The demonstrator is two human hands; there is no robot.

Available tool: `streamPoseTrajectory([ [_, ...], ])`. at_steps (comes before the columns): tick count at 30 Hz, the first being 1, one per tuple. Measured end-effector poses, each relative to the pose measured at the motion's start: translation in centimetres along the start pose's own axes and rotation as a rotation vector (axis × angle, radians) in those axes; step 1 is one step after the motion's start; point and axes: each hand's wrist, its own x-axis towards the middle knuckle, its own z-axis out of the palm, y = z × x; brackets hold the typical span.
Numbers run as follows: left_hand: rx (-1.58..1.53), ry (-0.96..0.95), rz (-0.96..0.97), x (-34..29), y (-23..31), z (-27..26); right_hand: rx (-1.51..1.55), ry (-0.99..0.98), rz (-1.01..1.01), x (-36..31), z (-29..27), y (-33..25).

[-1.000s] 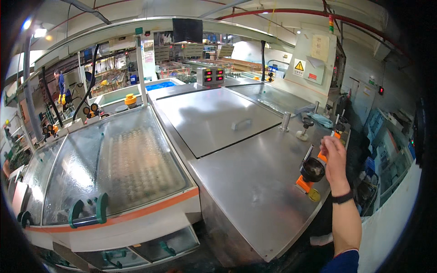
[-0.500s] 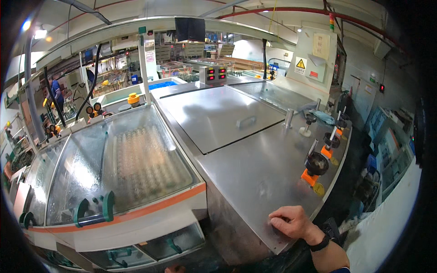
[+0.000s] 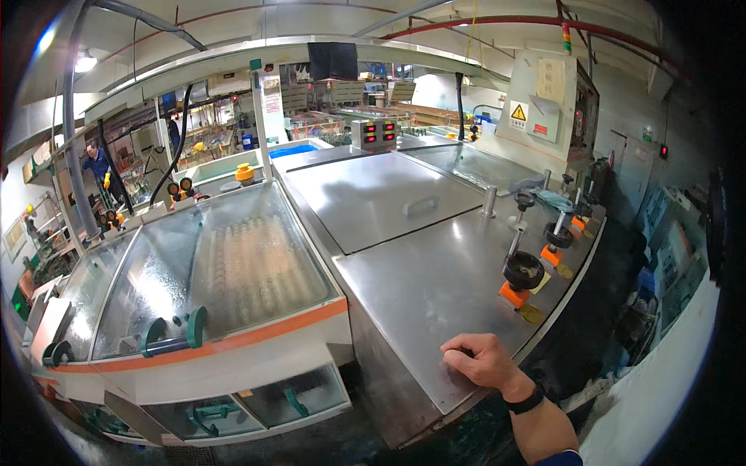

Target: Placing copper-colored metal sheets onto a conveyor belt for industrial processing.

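Observation:
My right hand (image 3: pixel 480 360) rests on the near corner of a stainless steel machine top (image 3: pixel 416 311), with a dark band around its wrist. Its fingers are curled closed, and the palm side is hidden, so whatever they hold, if anything, cannot be made out. Beyond the hand, a black handwheel (image 3: pixel 523 269) stands on a shaft above an orange block (image 3: pixel 514 294). More handwheels line the right edge behind it. My left hand is out of view.
To the left are wet clear covers (image 3: pixel 256 260) with a green-ended handle (image 3: pixel 175 332). A steel lid (image 3: pixel 381 198) and a display box (image 3: pixel 374 133) lie farther back. A cloth (image 3: pixel 553 199) lies at the right. A person in blue (image 3: pixel 99 165) stands at the far left.
The view has shifted, and the machine appears slightly differently placed. My right hand stays closed on the steel top. A sliver of skin at the lower edge has left view.

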Motion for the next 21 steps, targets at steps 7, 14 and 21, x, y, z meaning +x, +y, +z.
streamPoseTrajectory([
  [7,0.016,0.050,0.121,-6.1,1.8,2.2,0.047,-0.039,-0.152,0.3,-0.4,1.3],
  [14,0.035,0.169,-0.004,-11.1,-2.9,2.9,0.062,-0.082,-0.183,-0.1,-0.5,1.4],
  [21,0.000,0.182,-0.065,-11.6,-6.6,3.1,-0.015,-0.045,-0.196,0.3,0.6,0.7],
])
